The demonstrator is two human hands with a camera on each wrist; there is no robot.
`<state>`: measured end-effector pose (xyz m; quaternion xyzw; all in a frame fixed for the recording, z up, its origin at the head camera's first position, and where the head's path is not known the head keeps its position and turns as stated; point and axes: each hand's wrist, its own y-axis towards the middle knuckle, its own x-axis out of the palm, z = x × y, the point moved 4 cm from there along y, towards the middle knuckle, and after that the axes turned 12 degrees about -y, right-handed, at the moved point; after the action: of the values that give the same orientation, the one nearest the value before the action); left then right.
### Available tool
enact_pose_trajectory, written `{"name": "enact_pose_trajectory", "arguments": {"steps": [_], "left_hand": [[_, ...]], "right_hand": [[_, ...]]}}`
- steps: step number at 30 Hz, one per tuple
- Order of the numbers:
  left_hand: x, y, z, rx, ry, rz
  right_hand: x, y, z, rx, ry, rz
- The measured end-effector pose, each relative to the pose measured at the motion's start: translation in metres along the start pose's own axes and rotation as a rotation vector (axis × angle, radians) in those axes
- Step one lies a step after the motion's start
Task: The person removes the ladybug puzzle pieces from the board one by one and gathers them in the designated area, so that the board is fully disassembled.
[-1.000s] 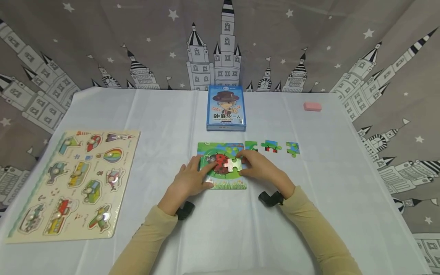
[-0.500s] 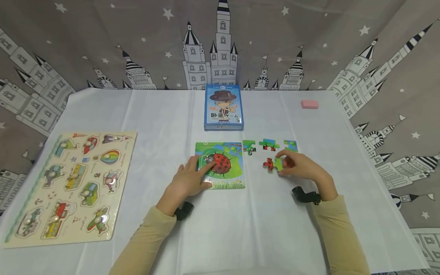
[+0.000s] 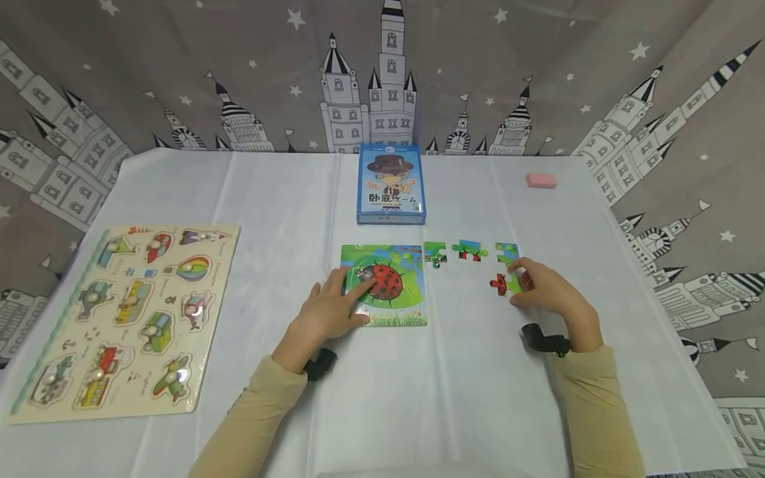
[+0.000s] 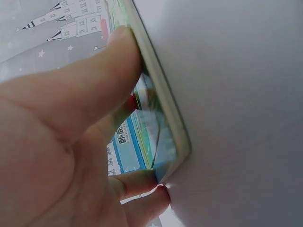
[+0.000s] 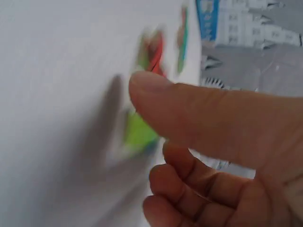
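My left hand [image 3: 325, 309] rests on the left side of a square puzzle board [image 3: 399, 315] printed with a red ladybug. Its index finger reaches onto the ladybug, and the thumb lies on the near edge; the left wrist view shows the thumb [image 4: 111, 71] over the rim. To the right of the board, my right hand [image 3: 556, 292] pinches a red-and-green puzzle piece [image 3: 501, 284] between thumb and fingers. That piece is blurred in the right wrist view, partly hidden by the thumb [image 5: 156, 92].
Loose puzzle pieces [image 3: 469, 250] lie in a row right of the board. Behind it is a blue card-game box [image 3: 391, 182]. A pink block [image 3: 541, 180] sits at the back right, and a wooden vehicle peg puzzle [image 3: 134, 318] covers the left of the white-clothed table.
My right hand has lifted a puzzle piece off the board and carried it right, to just below the rightmost loose piece. The left hand has stayed on the board.
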<state>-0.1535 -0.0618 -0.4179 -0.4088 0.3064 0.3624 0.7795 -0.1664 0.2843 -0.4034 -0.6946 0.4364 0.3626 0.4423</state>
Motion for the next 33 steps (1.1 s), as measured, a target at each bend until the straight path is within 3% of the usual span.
{"name": "enact_pose_trajectory", "arguments": {"steps": [3, 7, 10, 15, 22, 33], "left_hand": [[0.001, 0.001, -0.002, 0.001, 0.005, 0.001], [0.001, 0.003, -0.002, -0.001, 0.0, 0.01], [0.001, 0.004, -0.002, -0.001, -0.007, 0.024], [0.0, 0.004, -0.003, 0.009, 0.0, 0.036], [0.001, 0.005, -0.005, 0.018, 0.022, 0.036], [0.0, 0.001, -0.005, 0.017, 0.011, 0.045]], "right_hand": [[0.002, 0.01, -0.026, -0.054, 0.012, 0.05], [0.015, 0.026, -0.077, -0.229, 0.006, 0.09], [0.029, 0.034, -0.114, -0.321, -0.069, 0.07], [0.047, 0.046, -0.154, -0.381, -0.228, 0.041], [0.057, 0.056, -0.168, -0.365, -0.296, 0.026], [0.059, 0.059, -0.171, -0.33, -0.124, 0.015]]}}
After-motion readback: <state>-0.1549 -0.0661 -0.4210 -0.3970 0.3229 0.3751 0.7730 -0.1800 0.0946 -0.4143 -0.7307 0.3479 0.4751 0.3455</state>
